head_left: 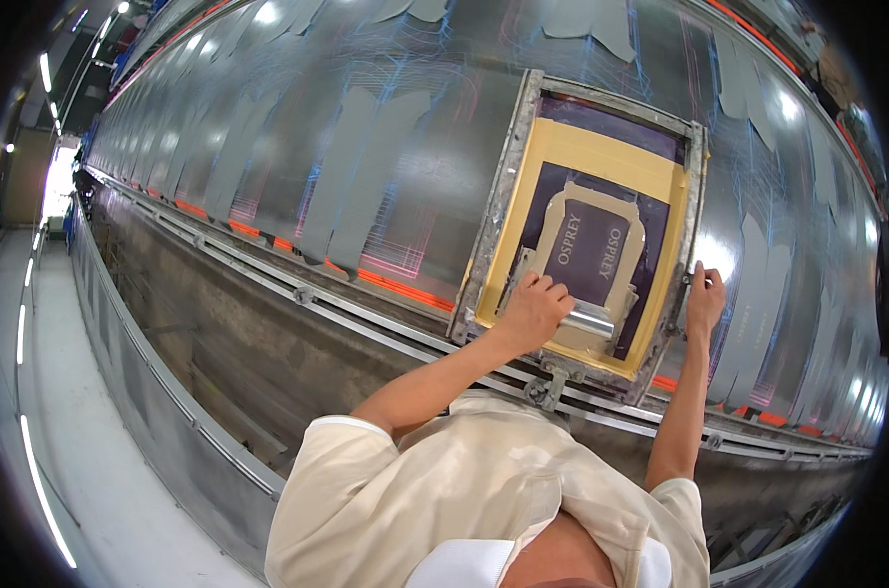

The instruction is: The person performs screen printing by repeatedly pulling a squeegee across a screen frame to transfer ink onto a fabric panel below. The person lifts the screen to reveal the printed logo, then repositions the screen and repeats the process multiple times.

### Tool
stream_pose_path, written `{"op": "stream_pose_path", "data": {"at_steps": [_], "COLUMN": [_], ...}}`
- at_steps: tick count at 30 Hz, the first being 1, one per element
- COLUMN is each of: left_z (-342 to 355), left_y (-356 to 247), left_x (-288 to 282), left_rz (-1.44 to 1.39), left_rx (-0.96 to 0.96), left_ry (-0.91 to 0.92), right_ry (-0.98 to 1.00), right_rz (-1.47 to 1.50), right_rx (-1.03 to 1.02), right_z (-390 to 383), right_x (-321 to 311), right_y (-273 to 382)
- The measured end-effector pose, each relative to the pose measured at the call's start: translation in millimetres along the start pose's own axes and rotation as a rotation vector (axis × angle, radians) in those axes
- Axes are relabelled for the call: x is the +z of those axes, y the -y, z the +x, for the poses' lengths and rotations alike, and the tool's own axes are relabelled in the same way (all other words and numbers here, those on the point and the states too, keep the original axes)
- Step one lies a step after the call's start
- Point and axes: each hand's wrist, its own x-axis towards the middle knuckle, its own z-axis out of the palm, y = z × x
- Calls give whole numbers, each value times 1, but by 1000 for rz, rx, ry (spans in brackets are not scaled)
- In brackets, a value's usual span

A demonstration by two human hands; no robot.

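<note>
A screen-printing frame (pixel 700 162) with metal sides lies on the long table. Yellowish tape (pixel 611 157) borders its dark purple mesh (pixel 537 211), and a beige ring of ink surrounds the lettered middle. My left hand (pixel 535 312) is closed around a squeegee (pixel 591 318) with a silvery edge, low on the mesh. Its fingers hide part of the squeegee. At the frame's right side, my right hand (pixel 705 297) has its fingers bent and pressed together on the outer edge. A metal clamp (pixel 552 382) sits at the near end, close to my body.
Grey cut fabric pieces (pixel 351 176) lie in rows along the shiny dark table (pixel 464 186), among blue and pink printed lines. A metal rail (pixel 366 318) with stops runs along its near edge. A pale walkway (pixel 101 421) stretches away at the left.
</note>
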Motion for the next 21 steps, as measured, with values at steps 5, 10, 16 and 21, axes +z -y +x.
{"op": "stream_pose_path", "data": {"at_steps": [5,10,16,21], "left_z": [-9,-91,-163,-207], "left_y": [27,214,294,313], "left_x": [-47,-143,-195,-185], "left_rz": [-19,31,90,87], "left_rx": [-72,-89,-8,46], "left_ry": [17,-8,-74,-64], "right_ry": [2,-26,-29,-9], "right_rz": [105,319,371,270], "right_rx": [-86,-158,-141,-50], "right_z": [-24,-115,-159,-171], "right_x": [16,184,258,269], "right_y": [60,198,303,321]}}
